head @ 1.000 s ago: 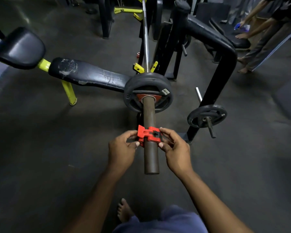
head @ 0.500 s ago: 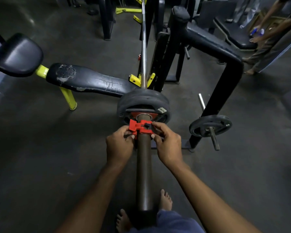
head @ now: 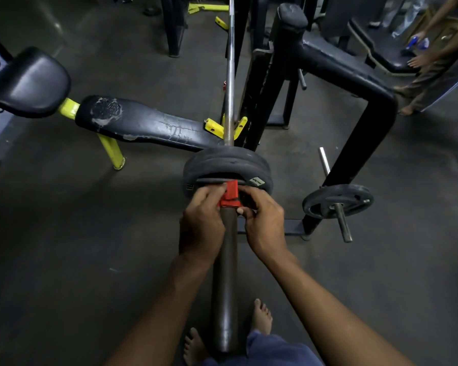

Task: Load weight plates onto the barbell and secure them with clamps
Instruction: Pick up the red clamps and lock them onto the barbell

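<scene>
A barbell runs away from me, its dark sleeve [head: 226, 273] pointing at my body and its chrome shaft [head: 230, 75] resting in yellow rack hooks. Black rubber weight plates [head: 226, 163] sit stacked on the sleeve. A red clamp [head: 230, 195] is around the sleeve, pressed up against the nearest plate. My left hand [head: 201, 223] grips the clamp from the left and my right hand [head: 263, 223] from the right, fingers curled over it. Part of the clamp is hidden by my fingers.
A worn black bench [head: 143, 125] on yellow legs lies to the left. A black rack frame [head: 365, 138] stands to the right, with a small plate [head: 337, 200] on its storage peg. Another person's arms and legs [head: 434, 59] are at the far right. My bare feet [head: 262, 315] stand under the sleeve.
Both hands have slid the red clamp along the sleeve from near its end up to the plates. My view has moved closer over the bar.
</scene>
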